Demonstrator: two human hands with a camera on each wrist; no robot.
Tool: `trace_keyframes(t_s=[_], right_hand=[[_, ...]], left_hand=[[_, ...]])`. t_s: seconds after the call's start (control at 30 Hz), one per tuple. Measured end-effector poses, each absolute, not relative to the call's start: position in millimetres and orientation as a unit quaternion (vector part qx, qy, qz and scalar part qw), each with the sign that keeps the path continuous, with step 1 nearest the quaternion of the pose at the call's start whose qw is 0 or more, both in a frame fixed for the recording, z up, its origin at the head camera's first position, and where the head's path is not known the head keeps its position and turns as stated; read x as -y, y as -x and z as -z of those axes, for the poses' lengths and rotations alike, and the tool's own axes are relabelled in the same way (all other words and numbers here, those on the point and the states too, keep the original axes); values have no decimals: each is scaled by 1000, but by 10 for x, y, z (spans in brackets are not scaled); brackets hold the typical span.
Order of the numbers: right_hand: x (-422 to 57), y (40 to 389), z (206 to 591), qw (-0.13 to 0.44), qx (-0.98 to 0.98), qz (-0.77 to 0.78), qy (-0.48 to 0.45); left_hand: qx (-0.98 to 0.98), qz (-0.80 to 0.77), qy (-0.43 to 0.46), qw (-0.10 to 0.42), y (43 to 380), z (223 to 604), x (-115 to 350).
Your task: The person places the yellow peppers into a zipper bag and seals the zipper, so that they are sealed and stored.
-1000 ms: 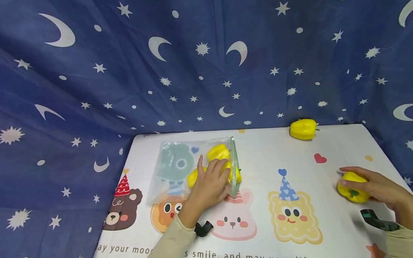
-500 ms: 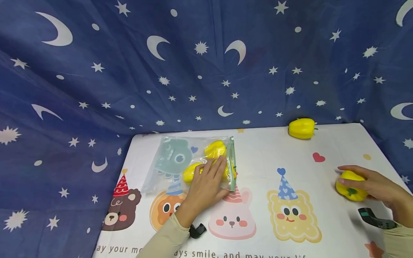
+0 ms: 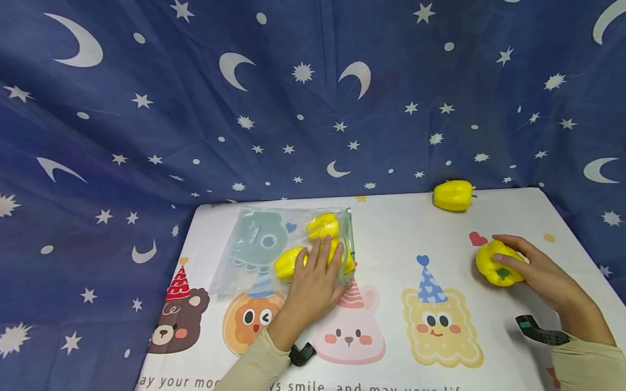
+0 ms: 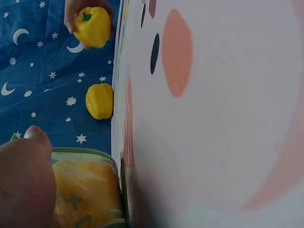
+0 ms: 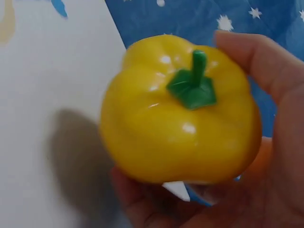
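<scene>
A clear zip bag [image 3: 230, 277] lies flat on the left of the table, its green-edged mouth facing right. Inside are three yellow bell peppers [image 3: 323, 224]. My left hand [image 3: 310, 290] rests on the bag over two of them, fingers extended; its thumb shows beside the bag's mouth in the left wrist view. At the right, my right hand [image 3: 548, 277] grips another yellow bell pepper [image 3: 491, 259] between thumb and fingers. In the right wrist view this pepper [image 5: 180, 133] is held above the cloth, green stem towards the camera.
One more yellow bell pepper [image 3: 452, 195] lies at the table's back edge, against the blue star-patterned curtain [image 3: 274, 98]. Cartoon animals and lettering are printed on the white tablecloth [image 3: 391, 233]. A dark camera mount [image 3: 543, 331] sits on the right wrist.
My right hand has carried its pepper leftward and slightly away from me in the last half second. Earlier, my left hand flattened onto the bag, whose mouth was raised a little more before.
</scene>
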State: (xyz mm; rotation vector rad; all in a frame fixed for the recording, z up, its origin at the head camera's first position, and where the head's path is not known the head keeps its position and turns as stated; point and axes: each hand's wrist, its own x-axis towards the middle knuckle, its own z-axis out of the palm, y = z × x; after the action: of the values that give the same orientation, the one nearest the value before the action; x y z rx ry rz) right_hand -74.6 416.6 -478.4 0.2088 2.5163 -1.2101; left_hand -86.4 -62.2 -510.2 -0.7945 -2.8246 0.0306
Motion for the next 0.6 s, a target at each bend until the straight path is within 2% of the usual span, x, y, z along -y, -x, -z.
trace_keyframes(t_s=[0.43, 0.6], right_hand=[[-3532, 912, 4912, 180, -816, 550, -14], [-3349, 972, 4900, 209, -741, 637, -20]], left_hand=[[957, -1, 282, 63, 857, 5098, 658], [955, 13, 288, 65, 875, 5072, 672]])
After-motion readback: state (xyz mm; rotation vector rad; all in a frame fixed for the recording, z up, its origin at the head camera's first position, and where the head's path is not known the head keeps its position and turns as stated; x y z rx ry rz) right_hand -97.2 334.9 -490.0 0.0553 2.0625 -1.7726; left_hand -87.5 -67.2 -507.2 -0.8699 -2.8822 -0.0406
